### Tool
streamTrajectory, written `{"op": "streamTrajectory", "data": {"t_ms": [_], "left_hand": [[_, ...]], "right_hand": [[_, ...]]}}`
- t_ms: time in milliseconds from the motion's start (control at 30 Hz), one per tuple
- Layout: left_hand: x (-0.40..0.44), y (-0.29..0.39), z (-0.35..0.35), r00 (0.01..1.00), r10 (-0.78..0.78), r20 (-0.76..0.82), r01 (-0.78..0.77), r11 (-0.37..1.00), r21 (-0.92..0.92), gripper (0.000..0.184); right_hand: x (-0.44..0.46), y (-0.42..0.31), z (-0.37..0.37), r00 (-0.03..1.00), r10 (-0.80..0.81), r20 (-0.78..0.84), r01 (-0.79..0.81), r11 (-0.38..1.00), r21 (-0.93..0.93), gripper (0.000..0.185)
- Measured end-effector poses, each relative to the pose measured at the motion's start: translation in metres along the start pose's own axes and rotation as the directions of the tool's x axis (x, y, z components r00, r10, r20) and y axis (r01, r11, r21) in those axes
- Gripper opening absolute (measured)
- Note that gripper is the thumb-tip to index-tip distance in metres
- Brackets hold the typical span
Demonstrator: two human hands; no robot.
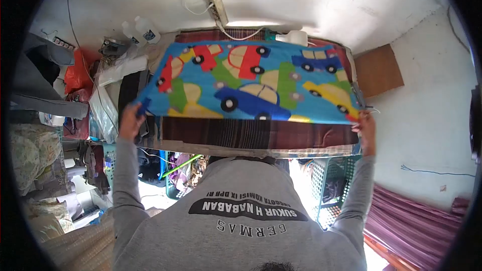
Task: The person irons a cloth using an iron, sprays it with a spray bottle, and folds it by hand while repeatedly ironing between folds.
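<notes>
A blue fleece cloth (201, 103) printed with red, blue and yellow cars is stretched out wide in front of me. At its near left corner, my left hand (129, 122) is closed on the edge. My right hand (366, 129) pinches the near right corner. Beneath the cloth is a padded table covered with a dark red and brown striped cloth (241, 135), showing along the front edge. The cloth's far edge reaches almost to the back of this table, and I cannot tell how much of it rests on the surface.
A white bottle with a green nozzle (293, 37) lies behind the cloth. A power strip (217, 10) hangs on the wall. White plastic bottles (146, 30) and bags stand at the left. Green baskets (334, 180) sit below the table; a purple curtain (409, 221) hangs at right.
</notes>
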State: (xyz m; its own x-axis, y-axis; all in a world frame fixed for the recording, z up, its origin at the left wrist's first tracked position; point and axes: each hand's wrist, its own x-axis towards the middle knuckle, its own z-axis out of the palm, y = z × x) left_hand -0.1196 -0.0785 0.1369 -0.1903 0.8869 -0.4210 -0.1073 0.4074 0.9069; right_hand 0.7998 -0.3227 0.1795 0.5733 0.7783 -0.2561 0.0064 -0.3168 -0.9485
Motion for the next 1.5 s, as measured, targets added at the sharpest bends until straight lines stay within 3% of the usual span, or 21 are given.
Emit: {"op": "streamTrajectory", "data": {"t_ms": [167, 233, 333, 400, 433, 467, 500, 533, 600, 667, 700, 733, 767, 833, 933, 1033, 1167, 1267, 1400, 1467, 1500], "left_hand": [[-0.023, -0.153, 0.021, 0.957, -0.229, -0.176, 0.250, 0.963, 0.105, 0.038], [-0.017, -0.164, 0.028, 0.929, -0.050, -0.367, 0.129, 0.972, 0.194, 0.039], [-0.005, -0.163, 0.006, 0.932, 0.024, -0.362, 0.076, 0.963, 0.259, 0.040], [-0.008, -0.162, 0.002, 0.937, -0.001, -0.350, 0.134, 0.925, 0.356, 0.039], [-0.010, -0.159, 0.004, 0.940, -0.027, -0.340, 0.185, 0.877, 0.443, 0.038], [-0.012, -0.161, 0.011, 0.939, -0.031, -0.342, 0.190, 0.877, 0.442, 0.038], [-0.021, -0.156, 0.033, 0.887, 0.249, -0.389, 0.180, 0.590, 0.787, 0.041], [-0.031, -0.150, 0.056, 0.810, 0.509, -0.292, 0.235, 0.173, 0.956, 0.044], [-0.040, -0.124, 0.124, 0.678, 0.734, -0.047, -0.035, 0.096, 0.995, 0.051], [-0.030, -0.116, 0.193, 0.669, 0.719, 0.189, -0.376, 0.108, 0.920, 0.057], [-0.024, -0.116, 0.227, 0.644, 0.699, 0.311, -0.509, 0.089, 0.856, 0.060], [-0.018, -0.115, 0.261, 0.610, 0.668, 0.426, -0.629, 0.081, 0.774, 0.063], [-0.020, -0.103, 0.301, 0.560, 0.627, 0.542, -0.726, 0.055, 0.686, 0.066], [-0.001, -0.127, 0.352, 0.536, 0.492, 0.686, -0.788, 0.001, 0.616, 0.074], [0.023, -0.124, 0.378, 0.587, 0.401, 0.703, -0.714, -0.152, 0.683, 0.078], [0.066, -0.108, 0.347, 0.712, 0.421, 0.562, -0.543, -0.179, 0.821, 0.080], [0.133, -0.095, 0.276, 0.787, 0.453, 0.420, -0.361, -0.214, 0.908, 0.077], [0.170, -0.098, 0.242, 0.791, 0.460, 0.403, -0.299, -0.283, 0.911, 0.068], [0.194, -0.068, 0.242, 0.802, 0.513, 0.304, -0.265, -0.150, 0.953, 0.053], [0.200, -0.055, 0.240, 0.851, 0.469, 0.238, -0.208, -0.115, 0.971, 0.048], [0.209, -0.050, 0.235, 0.826, 0.460, 0.325, -0.235, -0.243, 0.941, 0.043]], "right_hand": [[-0.013, 0.221, -0.005, 0.997, 0.072, -0.030, -0.073, 0.996, -0.050, 0.024], [-0.017, 0.204, 0.000, 0.995, 0.065, -0.076, -0.064, 0.998, 0.006, 0.024], [-0.007, 0.200, -0.008, 0.994, 0.005, -0.108, 0.003, 0.998, 0.067, 0.023], [0.000, 0.206, -0.019, 0.999, -0.002, -0.039, -0.010, 0.950, -0.314, 0.020], [0.005, 0.210, -0.021, 0.999, 0.002, -0.038, -0.014, 0.949, -0.316, 0.020], [0.012, 0.214, -0.021, 0.991, -0.127, 0.039, 0.120, 0.733, -0.670, 0.022], [0.020, 0.220, -0.021, 0.961, -0.253, 0.115, 0.207, 0.376, -0.903, 0.025], [0.020, 0.206, -0.002, 0.931, -0.362, 0.047, 0.141, 0.237, -0.961, 0.027], [0.023, 0.159, 0.075, 0.842, -0.539, -0.009, 0.212, 0.348, -0.913, 0.031], [0.019, 0.110, 0.168, 0.798, -0.594, 0.102, 0.439, 0.457, -0.773, 0.035], [0.014, 0.090, 0.214, 0.843, -0.480, 0.241, 0.461, 0.418, -0.783, 0.047], [0.002, 0.065, 0.257, 0.787, -0.486, 0.381, 0.589, 0.409, -0.697, 0.059], [0.010, 0.091, 0.291, 0.710, -0.489, 0.507, 0.673, 0.260, -0.693, 0.067], [0.008, 0.074, 0.346, 0.585, -0.436, 0.684, 0.811, 0.314, -0.494, 0.067], [0.046, 0.074, 0.372, 0.518, -0.368, 0.772, 0.851, 0.127, -0.510, 0.069], [0.125, 0.065, 0.326, 0.687, -0.385, 0.616, 0.694, 0.099, -0.713, 0.069], [0.238, 0.088, 0.220, 0.743, -0.462, 0.484, 0.543, -0.005, -0.840, 0.068], [0.277, 0.092, 0.166, 0.790, -0.493, 0.365, 0.498, 0.169, -0.851, 0.058], [0.282, 0.074, 0.156, 0.853, -0.425, 0.304, 0.424, 0.223, -0.878, 0.044], [0.270, 0.055, 0.163, 0.758, -0.540, 0.366, 0.523, 0.169, -0.835, 0.031], [0.272, 0.057, 0.159, 0.763, -0.534, 0.365, 0.520, 0.170, -0.837, 0.031]]}}
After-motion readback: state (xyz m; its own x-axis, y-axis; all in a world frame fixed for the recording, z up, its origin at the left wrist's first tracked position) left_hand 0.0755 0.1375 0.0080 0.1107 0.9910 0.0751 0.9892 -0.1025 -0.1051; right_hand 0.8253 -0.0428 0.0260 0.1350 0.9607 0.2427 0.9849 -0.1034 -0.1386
